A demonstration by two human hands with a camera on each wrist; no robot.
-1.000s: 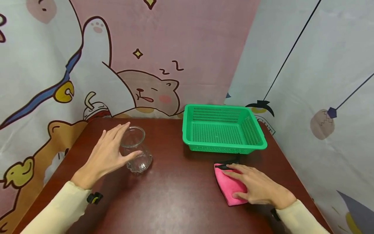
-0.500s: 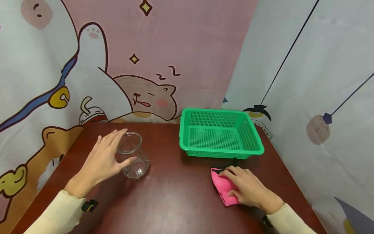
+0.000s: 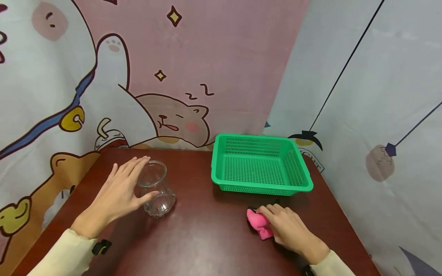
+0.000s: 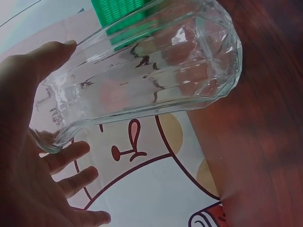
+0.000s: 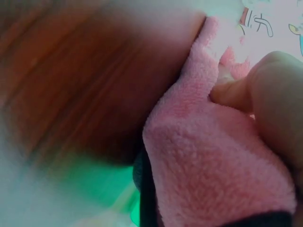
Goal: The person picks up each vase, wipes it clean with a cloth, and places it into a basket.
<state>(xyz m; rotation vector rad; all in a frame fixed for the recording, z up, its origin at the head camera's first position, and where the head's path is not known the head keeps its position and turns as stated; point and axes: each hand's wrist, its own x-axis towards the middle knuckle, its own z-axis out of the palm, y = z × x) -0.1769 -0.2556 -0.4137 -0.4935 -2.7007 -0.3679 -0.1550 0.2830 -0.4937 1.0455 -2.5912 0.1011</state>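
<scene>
A clear glass vase [image 3: 159, 199] with a flared rim stands upright on the table at the left. Beside its neck is my left hand [image 3: 115, 193], thumb held apart from straight fingers. The left wrist view shows the glass vase [image 4: 142, 71] between thumb and fingers without a grip; whether skin touches glass I cannot tell. My right hand [image 3: 291, 230] grips a pink fleecy cloth [image 3: 258, 223] with dark edging, bunched under the fingers. Close up in the right wrist view, the thumb presses into the folded pink cloth [image 5: 208, 156]; the other fingers are mostly hidden.
A green perforated plastic basket [image 3: 221, 184] sits at the back right of the dark red-brown table [image 3: 200, 245], just beyond my right hand. Behind and to the right hang cartoon-printed curtains [image 3: 235, 57], close to the table's edges.
My right hand has curled from resting over the flat cloth to gripping it, and the cloth has bunched up. The left hand has hardly moved beside the vase. The head view has shifted slightly.
</scene>
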